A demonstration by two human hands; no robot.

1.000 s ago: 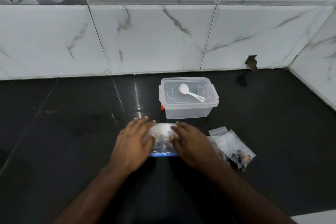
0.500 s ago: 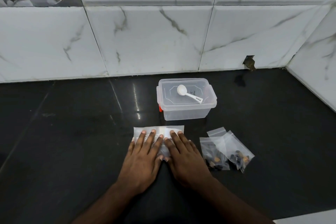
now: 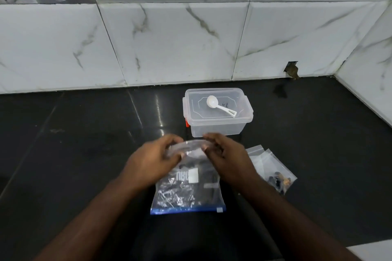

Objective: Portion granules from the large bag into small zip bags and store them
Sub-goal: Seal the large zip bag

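A person stands at a glossy black desk backed by white marble-patterned wall tiles. Both hands pinch the far edge of a large clear plastic zip bag with a blue strip along its near edge; the bag lies near the middle of the desk and holds dark granules. The left hand curls its fingers and thumb round the far left corner, and the right hand grips the far right corner, the two hands close together. Just beyond the hands sits a clear rectangular plastic box with a closed lid, and a white plastic scoop lies on that lid. To the right of the right hand, small clear zip bags lie on the desk, holding a few dark and tan pieces.
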